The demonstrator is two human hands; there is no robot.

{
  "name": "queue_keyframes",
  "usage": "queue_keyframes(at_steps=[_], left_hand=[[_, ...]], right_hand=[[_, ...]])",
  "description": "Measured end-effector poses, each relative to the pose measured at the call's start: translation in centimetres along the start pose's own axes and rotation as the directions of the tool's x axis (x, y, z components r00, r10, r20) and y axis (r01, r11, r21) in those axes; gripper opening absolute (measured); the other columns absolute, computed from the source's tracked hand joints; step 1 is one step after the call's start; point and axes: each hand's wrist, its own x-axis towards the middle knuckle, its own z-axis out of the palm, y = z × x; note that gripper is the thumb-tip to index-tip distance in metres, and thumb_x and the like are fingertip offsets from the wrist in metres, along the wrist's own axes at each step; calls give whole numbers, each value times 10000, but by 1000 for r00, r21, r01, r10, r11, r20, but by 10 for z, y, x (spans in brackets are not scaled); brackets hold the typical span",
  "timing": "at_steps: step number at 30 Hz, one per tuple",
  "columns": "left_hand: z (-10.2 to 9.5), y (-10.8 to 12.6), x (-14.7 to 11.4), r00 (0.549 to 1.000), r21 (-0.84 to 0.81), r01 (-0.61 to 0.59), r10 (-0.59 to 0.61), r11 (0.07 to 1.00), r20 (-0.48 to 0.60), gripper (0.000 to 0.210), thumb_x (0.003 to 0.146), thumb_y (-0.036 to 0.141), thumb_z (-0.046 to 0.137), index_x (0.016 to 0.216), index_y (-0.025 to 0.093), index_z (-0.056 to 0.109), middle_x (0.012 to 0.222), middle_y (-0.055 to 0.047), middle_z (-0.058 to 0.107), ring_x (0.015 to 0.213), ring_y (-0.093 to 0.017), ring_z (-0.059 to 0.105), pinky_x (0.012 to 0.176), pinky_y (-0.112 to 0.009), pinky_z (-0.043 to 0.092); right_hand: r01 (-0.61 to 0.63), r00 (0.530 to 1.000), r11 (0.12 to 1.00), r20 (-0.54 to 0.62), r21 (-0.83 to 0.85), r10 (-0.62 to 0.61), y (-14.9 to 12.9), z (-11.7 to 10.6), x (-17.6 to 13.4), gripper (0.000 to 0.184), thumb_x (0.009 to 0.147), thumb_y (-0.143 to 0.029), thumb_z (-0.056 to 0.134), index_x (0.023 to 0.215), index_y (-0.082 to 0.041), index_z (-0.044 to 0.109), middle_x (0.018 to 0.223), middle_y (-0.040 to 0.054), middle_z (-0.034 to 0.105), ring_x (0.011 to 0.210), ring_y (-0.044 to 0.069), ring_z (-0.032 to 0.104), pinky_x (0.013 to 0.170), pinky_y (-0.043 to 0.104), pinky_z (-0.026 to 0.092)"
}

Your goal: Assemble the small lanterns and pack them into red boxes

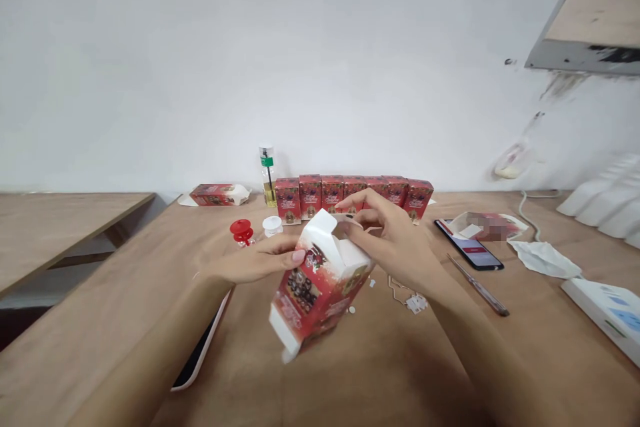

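A red printed carton (320, 293) with white flaps is tilted above the table in front of me. My left hand (270, 257) grips its left side, the thumb lying on the printed face. At the raised end, near the white flaps, my right hand (383, 230) has its fingers bent around the upper edge. Part of the right fingers is hidden behind the flaps. The carton's lower left end also shows white flaps sticking out. Behind it, several closed red boxes (331, 193) stand in a row against the wall.
A bottle of yellow liquid (269, 180), a red spool-like piece (241, 231) and a white one (273, 225) stand left. A flattened carton (215, 194) lies behind. Rightward are a phone (473, 250), a knife-like tool (480, 288) and a white box (607, 313). A dark tablet-like device (200, 353) lies under my left forearm.
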Motion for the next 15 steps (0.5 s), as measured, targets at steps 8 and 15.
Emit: queue_keyframes(at_steps=[8,15], left_hand=[[13,36,-5,980,-89,163,-172,983,-98,395,833,414,591,1194,287,495,1223,-55,597,1127,-232,580,926,-398,511],[44,31,-10,970,78,96,-76,992,-230,555,784,414,668,1275,301,434,1261,-67,571,1121,-270,570,926,-454,491]], right_hand=[[-81,980,802,-194,-592,-44,5,6,4,196,721,-94,506,858,-185,612,630,4,653,563,154,584,507,226,283],[-139,974,868,-223,-476,34,3,2,2,50,748,-167,530,762,-190,572,705,15,677,637,164,618,551,236,354]])
